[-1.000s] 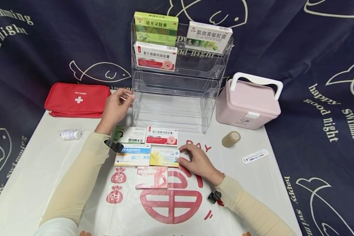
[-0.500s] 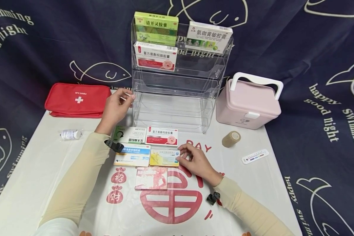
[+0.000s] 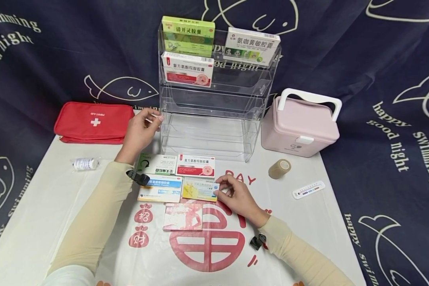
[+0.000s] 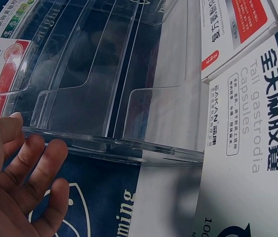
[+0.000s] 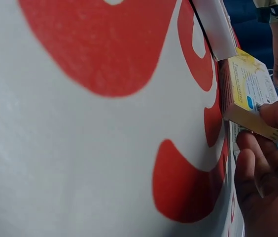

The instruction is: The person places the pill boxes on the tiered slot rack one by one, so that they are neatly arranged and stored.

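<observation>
On the bench, the right hand (image 3: 237,195) is pinching the light, stiff yellow box (image 3: 199,189) by its right end; the left hand (image 3: 140,131), fingers relaxed, is touching the clear rack (image 3: 214,119).

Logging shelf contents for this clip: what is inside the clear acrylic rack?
The clear rack holds three medicine boxes: a green box and a white box on the top tier, and a red-and-white box below. The lower tiers show nothing; reflections blur their back corners.

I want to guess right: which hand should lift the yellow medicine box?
Probably the right hand: its fingers already pinch the yellow medicine box at its end. The left hand rests by the clear rack.
</observation>
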